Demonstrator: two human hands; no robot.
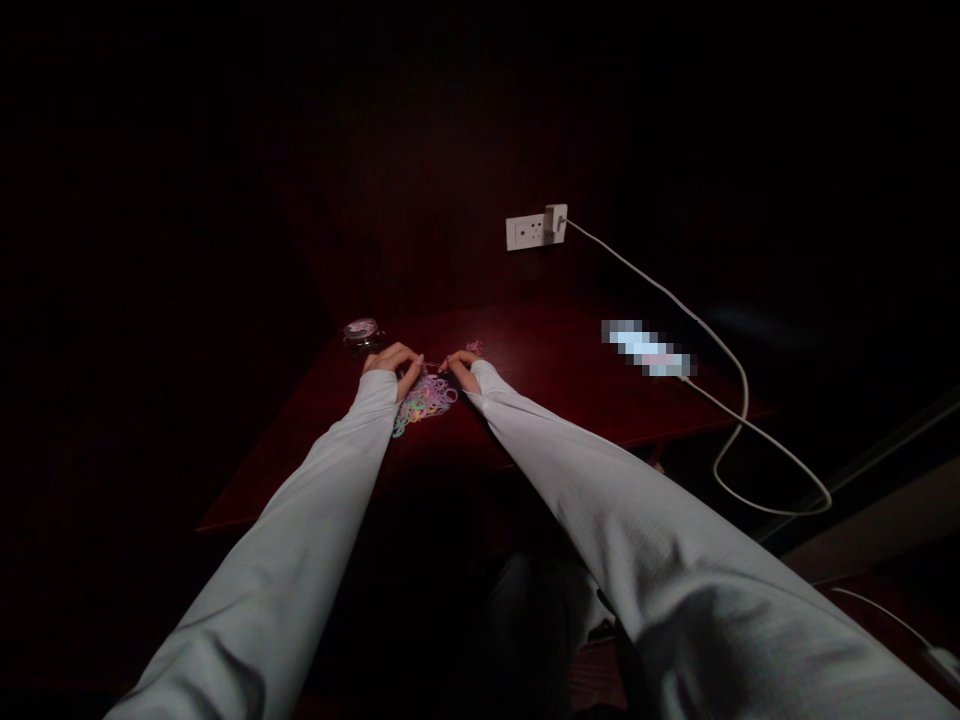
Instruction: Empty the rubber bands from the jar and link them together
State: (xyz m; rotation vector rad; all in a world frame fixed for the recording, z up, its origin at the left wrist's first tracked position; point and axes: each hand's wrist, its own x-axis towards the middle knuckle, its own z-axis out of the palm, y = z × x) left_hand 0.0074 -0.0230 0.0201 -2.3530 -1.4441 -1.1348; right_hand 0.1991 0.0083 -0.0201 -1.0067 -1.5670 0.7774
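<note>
My left hand (396, 361) and my right hand (462, 369) are close together over the dark red table (300, 430), both pinching with thumb and finger. A thin hair tie (433, 366) runs between the two sets of fingertips; its exact shape is too small to make out. Just below the hands lies a loose pile of pastel hair ties (427, 398) in purple, pink, yellow and green. Beyond my right fingers sits a small pink bunch (475, 348), probably more ties. Past my left hand stands a clear round container (363, 334) with pinkish contents.
A bright, pixelated device (649, 348) lies on the table at the right. Its white cable (667, 290) loops past the table's right edge and up to a charger (556, 220) in the wall socket (525, 232). The surroundings are very dark.
</note>
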